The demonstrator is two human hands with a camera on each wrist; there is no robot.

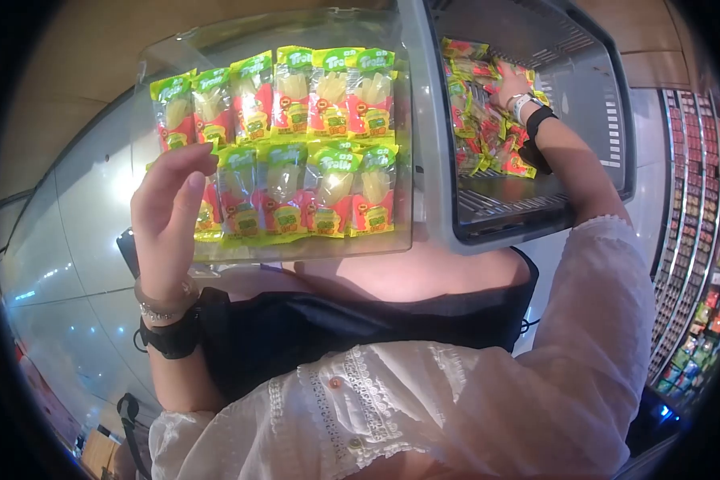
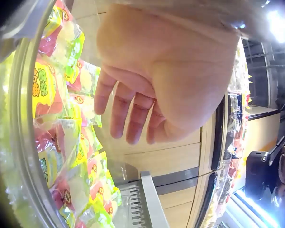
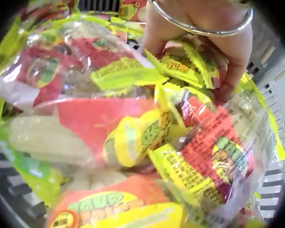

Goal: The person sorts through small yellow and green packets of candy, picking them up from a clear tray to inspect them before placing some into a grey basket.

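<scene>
My right hand [image 1: 513, 86] reaches into a grey plastic basket [image 1: 476, 232] heaped with candy packets [image 1: 470, 112]. In the right wrist view its thumb and fingers [image 3: 237, 64] pinch a yellow-edged candy packet [image 3: 183, 66] among the others. My left hand [image 1: 165, 212] hovers at the near left of a clear plastic tray [image 1: 296, 254], fingers loosely bent and holding nothing. Palm and fingers show in the left wrist view, beside the packets. Inside the tray, Trolli candy packets [image 1: 332, 96] with green tops and red and yellow fronts stand in two rows, the left hand covering part of the front one.
The tray and basket sit side by side above the person's lap, with the basket's raised wall [image 1: 428, 120] between them. Shelves of packaged goods [image 1: 688, 208] stand at far right. Pale floor tiles [image 1: 80, 232] lie to the left.
</scene>
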